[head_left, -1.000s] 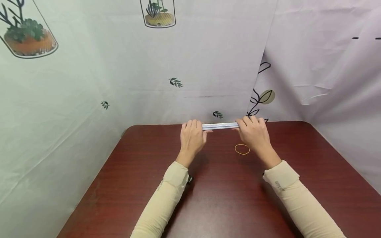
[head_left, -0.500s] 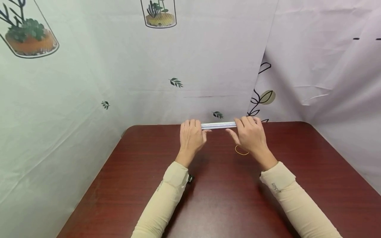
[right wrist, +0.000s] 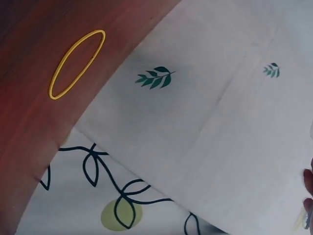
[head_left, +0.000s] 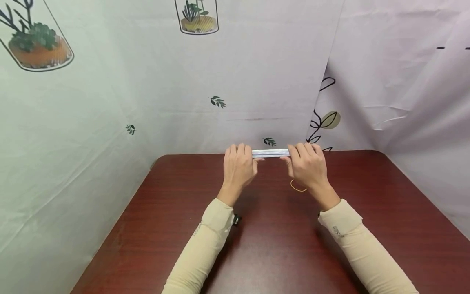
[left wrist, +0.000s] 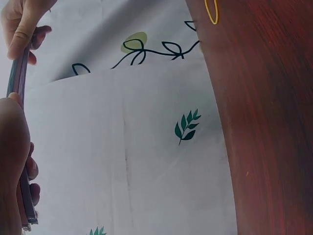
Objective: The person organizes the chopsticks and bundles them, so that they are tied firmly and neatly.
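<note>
In the head view, a bundle of slim, straight, pale sticks (head_left: 269, 153) is held level above the far part of the table. My left hand (head_left: 236, 165) grips its left part, fingers over the top and thumb below. Around its right part curl the fingers of my right hand (head_left: 309, 165), thumb on the near side. Only the middle stretch shows between the hands. Seen from the left wrist, the sticks (left wrist: 18, 78) look dark and lie side by side, with ends poking out past the left hand. A yellow rubber band (right wrist: 62, 62) lies on the table below the right hand.
The dark red wooden table (head_left: 271, 245) has rounded far corners. Right behind its far edge hangs a pale curtain (head_left: 257, 73) printed with leaves and potted plants. More curtain hangs along both sides.
My right hand has shifted left along the bundle, so less of it shows between the hands. Its thumb swung away from the sticks, then came back up. The right wrist now partly covers the rubber band.
</note>
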Action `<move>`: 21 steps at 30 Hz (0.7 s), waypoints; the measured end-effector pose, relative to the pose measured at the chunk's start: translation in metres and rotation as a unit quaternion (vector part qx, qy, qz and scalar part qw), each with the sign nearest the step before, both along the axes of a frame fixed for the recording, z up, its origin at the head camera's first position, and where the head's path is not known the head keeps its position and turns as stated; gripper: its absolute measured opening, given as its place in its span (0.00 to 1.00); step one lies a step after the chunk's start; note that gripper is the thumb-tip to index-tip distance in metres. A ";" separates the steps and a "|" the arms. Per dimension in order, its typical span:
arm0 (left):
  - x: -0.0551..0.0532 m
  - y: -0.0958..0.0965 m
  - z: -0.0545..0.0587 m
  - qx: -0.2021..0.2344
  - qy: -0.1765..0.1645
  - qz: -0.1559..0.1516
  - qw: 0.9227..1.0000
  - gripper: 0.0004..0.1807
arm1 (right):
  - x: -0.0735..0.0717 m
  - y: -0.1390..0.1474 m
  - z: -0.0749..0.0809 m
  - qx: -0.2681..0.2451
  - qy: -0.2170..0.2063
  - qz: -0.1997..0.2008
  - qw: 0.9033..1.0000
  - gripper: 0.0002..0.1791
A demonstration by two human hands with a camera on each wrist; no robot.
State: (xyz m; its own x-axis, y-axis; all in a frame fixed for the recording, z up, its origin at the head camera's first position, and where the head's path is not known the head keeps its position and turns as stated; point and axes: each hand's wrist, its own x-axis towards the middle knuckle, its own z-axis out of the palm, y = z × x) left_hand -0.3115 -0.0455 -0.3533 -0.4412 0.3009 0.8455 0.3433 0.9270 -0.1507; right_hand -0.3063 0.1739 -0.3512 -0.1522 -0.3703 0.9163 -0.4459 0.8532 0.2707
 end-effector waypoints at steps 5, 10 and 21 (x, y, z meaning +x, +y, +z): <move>0.001 0.001 0.000 -0.005 0.026 -0.012 1.000 0.25 | -0.002 0.003 0.000 0.004 0.011 0.009 1.000 0.29; 0.001 0.004 0.000 -0.006 0.036 -0.005 0.999 0.25 | -0.006 0.006 -0.001 0.001 0.037 0.010 0.999 0.32; 0.006 0.014 0.002 -0.006 0.011 0.040 0.999 0.20 | -0.010 0.001 0.001 -0.038 0.067 0.010 0.997 0.31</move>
State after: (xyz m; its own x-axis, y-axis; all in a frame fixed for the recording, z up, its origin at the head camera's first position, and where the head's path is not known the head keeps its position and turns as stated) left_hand -0.3051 -0.0318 -0.3512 -0.4455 0.2747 0.8521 0.2641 0.9497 -0.1681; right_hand -0.3159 0.1751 -0.3506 -0.0193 -0.3014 0.9533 -0.4272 0.8645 0.2647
